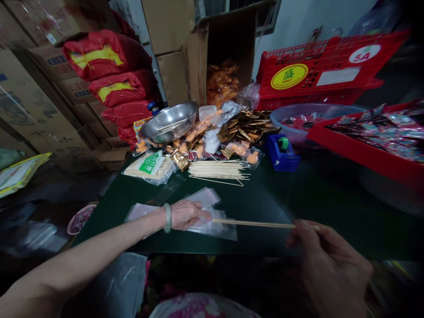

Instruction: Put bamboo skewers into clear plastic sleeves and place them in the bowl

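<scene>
Thin sticks (255,224) extend rightward from the clear bags (228,230); their right ends are held by the right hand (334,260), fingers closed on them. The left hand (185,214) rests on the clear bags at the stick tips; whether its fingers pinch film cannot be told. Judged risk: tips snagging or piercing film if pushed off-line, or bags slipping under light pressure. The near edge of the surface (265,198) runs just wearer-side of the bags; room for moving lies to their right, the tape dispenser (283,154) beyond.
</scene>
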A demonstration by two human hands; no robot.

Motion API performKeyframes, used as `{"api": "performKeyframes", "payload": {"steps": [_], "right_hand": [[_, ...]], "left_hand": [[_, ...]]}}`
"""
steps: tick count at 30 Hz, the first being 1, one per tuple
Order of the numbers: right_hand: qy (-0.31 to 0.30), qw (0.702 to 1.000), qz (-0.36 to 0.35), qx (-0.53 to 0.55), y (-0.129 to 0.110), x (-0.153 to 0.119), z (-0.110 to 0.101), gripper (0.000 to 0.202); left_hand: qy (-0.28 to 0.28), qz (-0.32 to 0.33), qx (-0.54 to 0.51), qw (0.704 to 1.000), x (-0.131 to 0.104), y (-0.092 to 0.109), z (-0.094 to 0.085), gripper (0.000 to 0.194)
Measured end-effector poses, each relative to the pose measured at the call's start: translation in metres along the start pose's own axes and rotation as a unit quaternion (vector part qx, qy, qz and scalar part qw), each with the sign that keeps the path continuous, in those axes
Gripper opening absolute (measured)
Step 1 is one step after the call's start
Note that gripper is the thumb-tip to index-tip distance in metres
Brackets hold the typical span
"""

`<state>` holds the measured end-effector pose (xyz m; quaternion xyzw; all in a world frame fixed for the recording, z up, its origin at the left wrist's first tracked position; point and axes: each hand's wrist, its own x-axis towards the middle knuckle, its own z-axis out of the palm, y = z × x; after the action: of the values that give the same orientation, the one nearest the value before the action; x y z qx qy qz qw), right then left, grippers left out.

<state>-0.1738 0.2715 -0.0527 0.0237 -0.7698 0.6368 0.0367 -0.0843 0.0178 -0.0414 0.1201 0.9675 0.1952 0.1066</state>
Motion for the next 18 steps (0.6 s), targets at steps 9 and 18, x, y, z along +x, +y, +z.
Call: {"api": "performKeyframes", "payload": {"steps": [9,18], "right_hand": [[0.006,0.999,0.039,0.034,0.008,0.003,0.002,0.020],[0.010,0.999,0.047,0.018,0.017,0.006,0.002,0.026]], "left_hand": [[-0.118,-0.005,0.130,0.984,0.015,0.018,-0.015,0.026],[-0.130,0.007,0.097,0.987,0.008,0.013,-0.022,0.035]]}}
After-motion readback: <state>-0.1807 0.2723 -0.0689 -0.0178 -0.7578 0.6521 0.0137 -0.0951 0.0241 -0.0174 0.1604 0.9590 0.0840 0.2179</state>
